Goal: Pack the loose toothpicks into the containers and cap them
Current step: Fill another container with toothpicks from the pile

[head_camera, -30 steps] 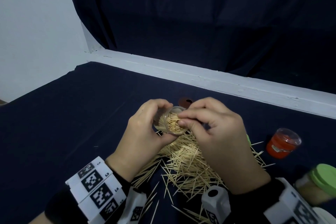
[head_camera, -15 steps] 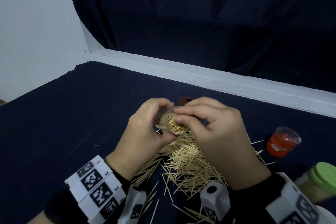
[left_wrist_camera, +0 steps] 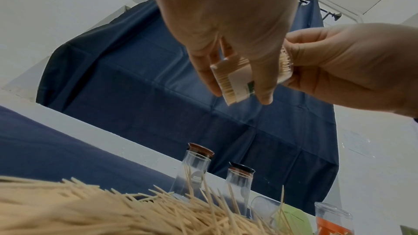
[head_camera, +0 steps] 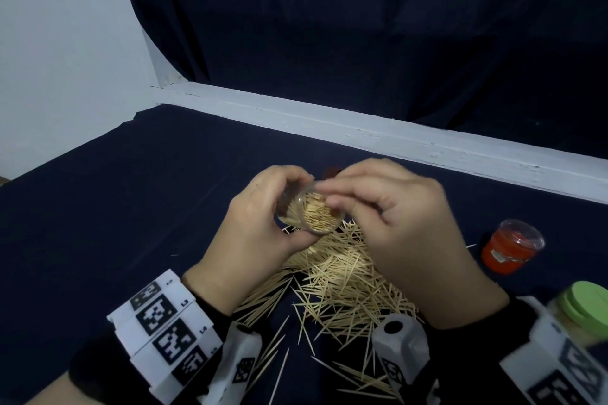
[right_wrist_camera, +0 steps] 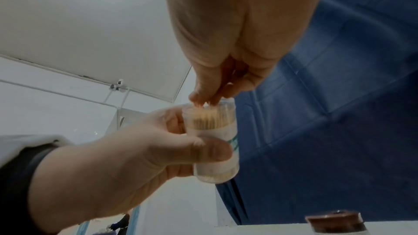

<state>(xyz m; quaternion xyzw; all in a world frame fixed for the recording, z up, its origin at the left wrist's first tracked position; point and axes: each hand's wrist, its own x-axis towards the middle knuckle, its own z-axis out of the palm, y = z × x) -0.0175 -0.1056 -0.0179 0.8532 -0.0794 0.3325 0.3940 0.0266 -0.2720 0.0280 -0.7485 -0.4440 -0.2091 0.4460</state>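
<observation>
Holding the jar [head_camera: 312,215] above the toothpick pile [head_camera: 332,276] on the desk [head_camera: 131,207], our left grip [head_camera: 260,237] wraps round its side; our right grip [head_camera: 391,223] pinches closed at the open mouth, fingertips [right_wrist_camera: 199,100] touching the toothpicks packed inside.

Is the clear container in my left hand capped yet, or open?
Open. The container, gripped by the left hand, shows toothpick tips at its uncovered mouth, where the right hand fingertips sit.
</observation>
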